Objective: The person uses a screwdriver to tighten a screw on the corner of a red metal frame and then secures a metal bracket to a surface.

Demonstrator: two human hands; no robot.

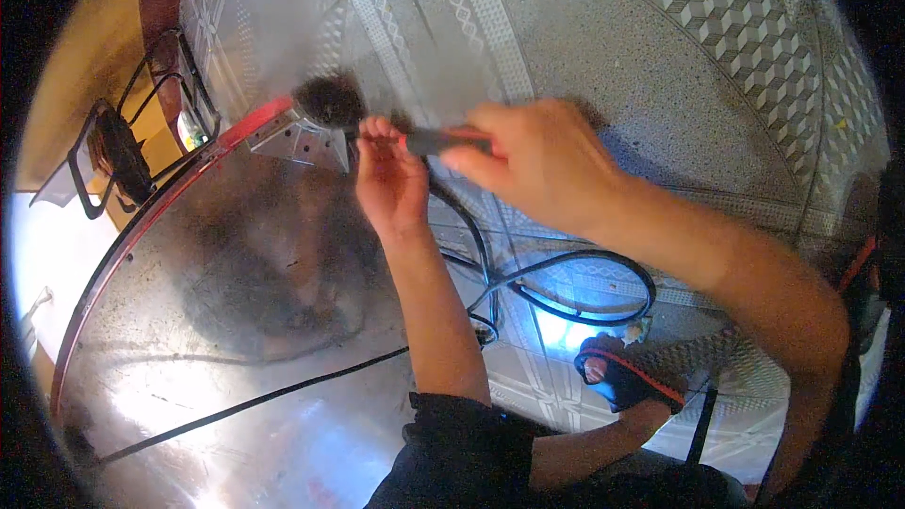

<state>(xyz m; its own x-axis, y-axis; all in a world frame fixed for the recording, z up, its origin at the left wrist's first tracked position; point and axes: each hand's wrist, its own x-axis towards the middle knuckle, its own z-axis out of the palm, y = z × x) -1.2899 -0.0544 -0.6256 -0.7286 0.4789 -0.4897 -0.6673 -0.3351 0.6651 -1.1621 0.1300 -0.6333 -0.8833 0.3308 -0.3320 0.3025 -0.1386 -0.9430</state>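
No package, label or sign shows anywhere around the metal surface (236, 320), a large, scuffed, shiny steel sheet with a red-painted edge (141, 226) curving along its far left side and a riveted corner bracket (302, 141) at its top corner. Right at that corner a dark round brush head (328, 99) hangs blurred just above the bracket. The right hand (533, 160) is closed round the brush's dark handle (443, 140), thumb and fingers wrapped over it, just right of the corner. The left hand (388, 179) is beside it, its fingers curled at the front end of the handle next to the brush head; whether they grip it or only steady it cannot be told. One thin black cable (255, 401) crosses the sheet from its lower left toward the left forearm, and thicker black cable (584, 292) lies in loops on the floor just right of the sheet. The floor (660, 47) is speckled terrazzo with patterned tile bands and a border of cube-pattern tiles. One foot in a black sandal with red trim (622, 372) stands on it, below the cable loops. Left of the red edge, one black metal-frame chair (123, 151) stands against a yellow wall (80, 66). Two hands, one brush, one chair, one sandal.
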